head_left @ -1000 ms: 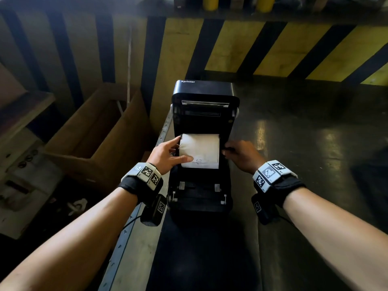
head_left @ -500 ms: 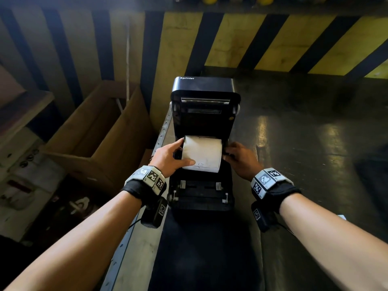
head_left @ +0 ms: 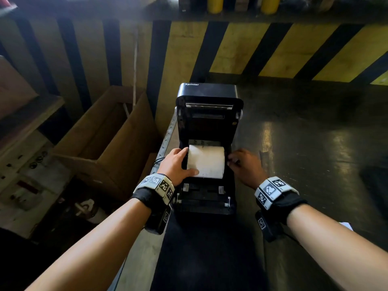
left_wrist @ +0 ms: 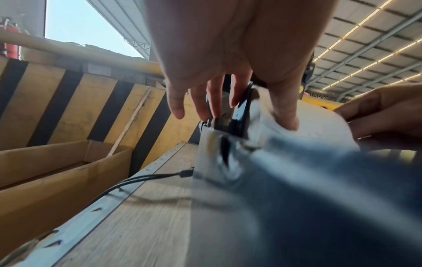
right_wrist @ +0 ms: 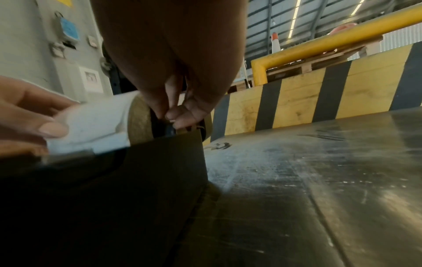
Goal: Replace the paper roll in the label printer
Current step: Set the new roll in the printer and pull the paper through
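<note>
The black label printer (head_left: 210, 95) stands with its lid raised. A white paper roll (head_left: 206, 161) lies across its open bay. My left hand (head_left: 175, 164) holds the roll's left end: the thumb (left_wrist: 285, 115) presses on the paper, and the fingers (left_wrist: 212, 101) reach down along the printer's side wall. At the right end of the roll (right_wrist: 98, 122), my right hand (head_left: 244, 164) has its fingertips (right_wrist: 173, 115) pinched on a small black roll guide (right_wrist: 170, 129). The roll's brown side face shows in the right wrist view.
An open cardboard box (head_left: 100, 143) stands left of the printer, below the bench edge. A black cable (left_wrist: 146, 178) plugs into the printer's left side. A yellow-and-black striped barrier (head_left: 273, 49) runs behind. Dark metal tabletop (head_left: 315, 154) spreads to the right.
The roll has sunk a little lower into the printer's bay with my left hand on it. My right hand has closed in on the roll's right end.
</note>
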Demonstrator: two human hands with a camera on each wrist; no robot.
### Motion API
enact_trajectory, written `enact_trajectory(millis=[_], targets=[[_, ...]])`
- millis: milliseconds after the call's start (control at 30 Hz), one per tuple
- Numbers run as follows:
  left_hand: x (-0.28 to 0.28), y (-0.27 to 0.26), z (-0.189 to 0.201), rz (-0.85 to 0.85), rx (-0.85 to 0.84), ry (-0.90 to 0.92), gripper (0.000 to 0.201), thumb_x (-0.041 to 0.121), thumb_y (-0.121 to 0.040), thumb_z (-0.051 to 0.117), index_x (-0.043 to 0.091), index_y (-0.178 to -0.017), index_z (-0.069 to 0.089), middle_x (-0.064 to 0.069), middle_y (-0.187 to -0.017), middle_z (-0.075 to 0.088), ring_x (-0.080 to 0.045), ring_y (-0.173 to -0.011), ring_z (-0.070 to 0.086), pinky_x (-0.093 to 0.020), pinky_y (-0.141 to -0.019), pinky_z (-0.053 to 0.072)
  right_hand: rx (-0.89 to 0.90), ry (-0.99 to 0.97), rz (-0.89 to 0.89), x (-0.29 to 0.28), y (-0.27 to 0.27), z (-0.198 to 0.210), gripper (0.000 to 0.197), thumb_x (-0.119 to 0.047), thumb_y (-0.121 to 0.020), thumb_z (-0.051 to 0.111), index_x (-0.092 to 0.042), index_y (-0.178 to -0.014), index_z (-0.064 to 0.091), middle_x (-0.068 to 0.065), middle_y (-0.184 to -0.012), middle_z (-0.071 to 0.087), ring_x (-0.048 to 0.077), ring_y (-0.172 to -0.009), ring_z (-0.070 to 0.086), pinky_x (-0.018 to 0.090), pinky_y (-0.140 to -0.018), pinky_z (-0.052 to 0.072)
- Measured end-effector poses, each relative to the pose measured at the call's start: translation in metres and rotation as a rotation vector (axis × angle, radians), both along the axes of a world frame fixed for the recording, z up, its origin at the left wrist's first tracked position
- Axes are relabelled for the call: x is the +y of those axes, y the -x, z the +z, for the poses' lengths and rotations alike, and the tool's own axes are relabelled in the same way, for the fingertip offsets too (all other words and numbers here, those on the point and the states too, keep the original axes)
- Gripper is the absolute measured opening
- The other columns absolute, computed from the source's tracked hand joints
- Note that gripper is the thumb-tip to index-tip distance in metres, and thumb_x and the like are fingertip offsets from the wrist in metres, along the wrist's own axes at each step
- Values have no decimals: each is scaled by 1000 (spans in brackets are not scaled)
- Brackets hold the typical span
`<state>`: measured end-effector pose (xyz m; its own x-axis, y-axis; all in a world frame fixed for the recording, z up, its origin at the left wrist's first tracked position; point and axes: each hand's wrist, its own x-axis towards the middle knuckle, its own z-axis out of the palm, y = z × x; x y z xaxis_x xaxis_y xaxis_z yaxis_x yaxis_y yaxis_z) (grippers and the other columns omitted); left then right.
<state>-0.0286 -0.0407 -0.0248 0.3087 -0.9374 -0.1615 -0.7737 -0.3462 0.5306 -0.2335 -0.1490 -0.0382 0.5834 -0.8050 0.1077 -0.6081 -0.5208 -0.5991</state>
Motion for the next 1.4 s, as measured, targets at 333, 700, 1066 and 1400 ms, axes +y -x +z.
enact_trajectory(millis=[333,700,1066,1400], targets=[[1,1,19,233,199,42,31,35,-74,75,11,-90,65,-5,-86,66,-13,-74,57,-25,-68,45,58,-302,-23,15,-6,16,38,-40,-83,61,-4,-75,72,8,-70,72,1,-51,56,12,-54,41],[9,9,9,322,364,60,20,22,-77,74,5,-88,72,-1,-66,64,-6,-51,54,-10,-44,42,-5,-414,-96,23,3,5,30,-37,-80,67,-8,-79,73,-3,-62,67,4,-49,56,7,-44,36],[17,7,3,208,209,-37,25,31,-78,72,10,-92,75,0,-85,65,-12,-77,56,-21,-64,40,21,-391,-54,34,4,-6,30,-35,-78,69,-12,-96,73,6,-96,73,15,-84,63,20,-73,41],[14,4,-2,102,123,-142,17,26,-76,75,10,-81,77,-1,-75,65,-5,-63,52,-7,-46,35,22,-446,-58,34,3,-7,27,-33,-81,65,-12,-95,73,10,-100,73,18,-88,65,17,-66,43]])
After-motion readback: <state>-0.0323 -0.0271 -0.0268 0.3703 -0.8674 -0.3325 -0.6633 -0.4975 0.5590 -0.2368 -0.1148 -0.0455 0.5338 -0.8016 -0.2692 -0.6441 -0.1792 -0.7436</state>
